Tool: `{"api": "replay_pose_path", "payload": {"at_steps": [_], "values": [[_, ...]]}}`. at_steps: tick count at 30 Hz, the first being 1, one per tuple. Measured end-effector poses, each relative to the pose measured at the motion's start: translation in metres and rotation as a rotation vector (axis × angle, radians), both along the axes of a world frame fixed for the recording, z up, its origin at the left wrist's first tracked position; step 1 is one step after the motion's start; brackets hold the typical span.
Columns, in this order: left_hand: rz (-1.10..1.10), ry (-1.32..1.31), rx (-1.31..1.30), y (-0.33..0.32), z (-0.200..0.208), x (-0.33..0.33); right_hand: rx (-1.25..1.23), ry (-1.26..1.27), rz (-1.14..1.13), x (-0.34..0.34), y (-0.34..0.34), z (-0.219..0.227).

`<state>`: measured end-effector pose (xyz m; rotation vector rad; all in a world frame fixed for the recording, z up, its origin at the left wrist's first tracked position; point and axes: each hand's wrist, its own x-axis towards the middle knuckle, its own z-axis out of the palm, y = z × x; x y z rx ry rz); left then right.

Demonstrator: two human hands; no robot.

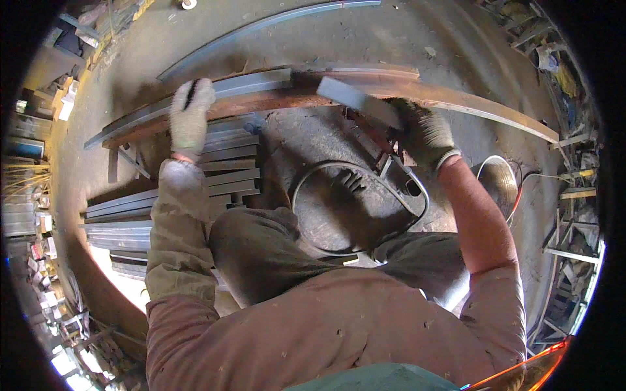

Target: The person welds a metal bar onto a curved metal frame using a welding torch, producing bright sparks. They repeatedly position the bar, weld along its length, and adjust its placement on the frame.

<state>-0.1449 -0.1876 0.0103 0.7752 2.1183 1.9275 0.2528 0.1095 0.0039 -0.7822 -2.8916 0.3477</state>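
My left hand [191, 117], in a pale knit glove, is over the left part of a long rusty beam [261, 101]. Beside it, a grey metal bar [254, 82] lies along the beam. Blur hides how the left fingers are set, though a dark streak shows between them. My right hand [427, 133], gloved with a dark palm, is closed round the right end of a short flat grey metal piece [355, 96]. That piece slants across the beam, its free end pointing left. Whether it touches the beam, I cannot tell.
Several metal bars [231, 176] are stacked by my left leg. Between my knees is a metal hoop [297, 195] with a dark glove [352, 180] inside its outline. A bucket [499, 182] stands at the right, near a cable. Beyond the beam, a long strip [261, 30] lies on the floor.
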Motion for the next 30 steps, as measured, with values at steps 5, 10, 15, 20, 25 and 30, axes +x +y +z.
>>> {"api": "replay_pose_path", "payload": {"at_steps": [5,10,15,20,25,30], "values": [[-0.057,0.678,-0.634,0.030,-0.063,-0.058,0.173,-0.069,0.093,-0.018,0.089,-0.025],[-0.089,0.987,-0.805,0.042,-0.102,-0.115,0.220,-0.086,0.101,-0.042,0.127,-0.046],[-0.167,1.183,-0.659,0.047,-0.118,-0.136,0.336,0.038,0.107,-0.048,0.142,-0.070],[-0.169,1.214,-0.681,0.048,-0.110,-0.127,0.358,-0.017,0.130,-0.085,0.130,-0.091],[-0.189,1.293,-0.775,0.055,-0.107,-0.120,0.336,-0.047,0.146,-0.081,0.134,-0.089],[-0.319,1.072,-0.859,0.089,-0.093,-0.079,0.357,-0.075,0.151,-0.072,0.140,-0.084]]}}
